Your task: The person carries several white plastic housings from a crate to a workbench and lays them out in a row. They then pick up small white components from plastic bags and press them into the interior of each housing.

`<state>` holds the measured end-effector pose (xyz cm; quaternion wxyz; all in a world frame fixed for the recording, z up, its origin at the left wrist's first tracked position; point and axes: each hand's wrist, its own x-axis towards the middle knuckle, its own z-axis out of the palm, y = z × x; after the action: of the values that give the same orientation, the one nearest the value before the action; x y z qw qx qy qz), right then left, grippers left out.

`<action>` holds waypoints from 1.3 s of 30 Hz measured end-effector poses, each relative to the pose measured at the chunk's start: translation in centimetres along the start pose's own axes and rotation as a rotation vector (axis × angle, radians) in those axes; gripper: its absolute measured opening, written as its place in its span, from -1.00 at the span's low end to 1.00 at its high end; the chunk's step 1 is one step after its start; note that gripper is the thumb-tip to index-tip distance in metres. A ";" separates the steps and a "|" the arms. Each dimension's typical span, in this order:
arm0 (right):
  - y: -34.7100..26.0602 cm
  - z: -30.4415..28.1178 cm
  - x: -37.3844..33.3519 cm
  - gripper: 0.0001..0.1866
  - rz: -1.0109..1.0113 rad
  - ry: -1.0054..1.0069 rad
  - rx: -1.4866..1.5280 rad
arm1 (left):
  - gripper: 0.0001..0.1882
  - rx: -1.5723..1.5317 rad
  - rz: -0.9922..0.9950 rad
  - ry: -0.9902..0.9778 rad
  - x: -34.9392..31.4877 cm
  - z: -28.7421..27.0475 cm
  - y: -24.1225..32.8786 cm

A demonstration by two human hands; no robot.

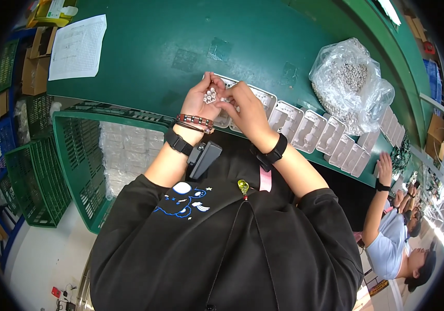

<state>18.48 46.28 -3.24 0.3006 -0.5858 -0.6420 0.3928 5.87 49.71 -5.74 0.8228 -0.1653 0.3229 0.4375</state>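
Observation:
My left hand [201, 98] is turned palm up, its fingers curled around a small heap of white, round-ended parts [210, 96]. Close beside it, my right hand [244, 108] has thumb and fingers pinched together at a small white part [224, 99], mostly hidden by the fingers. Both hands are over the near edge of the green table. Beneath and behind them lies a light grey plastic casing [266, 98] with a shallow hollow. More such casings [285, 118] run in a row to the right, several with small holes or pegs inside.
A clear plastic bag [354, 78] full of small white parts stands right of the casings. A printed sheet [78, 47] lies at the far left. Left of me is a green crate [79, 160] holding wrapped pale packs [129, 155]. A co-worker's hand [384, 167] reaches the table at right.

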 end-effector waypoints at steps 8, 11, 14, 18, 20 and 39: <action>0.9 -2.0 0.3 -0.79 0.052 0.058 0.204 | -0.88 0.532 0.050 -0.290 -0.8 -0.9 0.6; 0.7 -3.0 0.6 -0.85 0.452 -0.131 0.714 | -0.89 1.342 0.184 -0.262 -2.0 0.0 -0.1; 1.2 -2.4 0.3 -0.84 0.446 -0.184 0.709 | -0.87 1.305 0.235 -0.269 -1.8 -1.8 -0.6; 2.6 -1.4 -0.4 -0.84 0.236 -0.176 0.440 | -0.85 1.430 0.325 -0.206 -1.9 -3.0 -0.8; 3.2 -1.0 -0.7 -0.85 0.134 -0.163 0.307 | -0.85 1.455 0.328 -0.207 -2.0 -3.3 -0.9; 4.2 0.1 5.2 -0.93 -0.451 -0.193 -0.783 | -0.85 1.069 0.208 0.084 -2.9 -3.4 3.4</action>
<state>19.87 51.45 -7.31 0.0733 -0.4616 -0.8786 0.0983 0.55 47.94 -6.22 0.7309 0.2916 0.5475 0.2846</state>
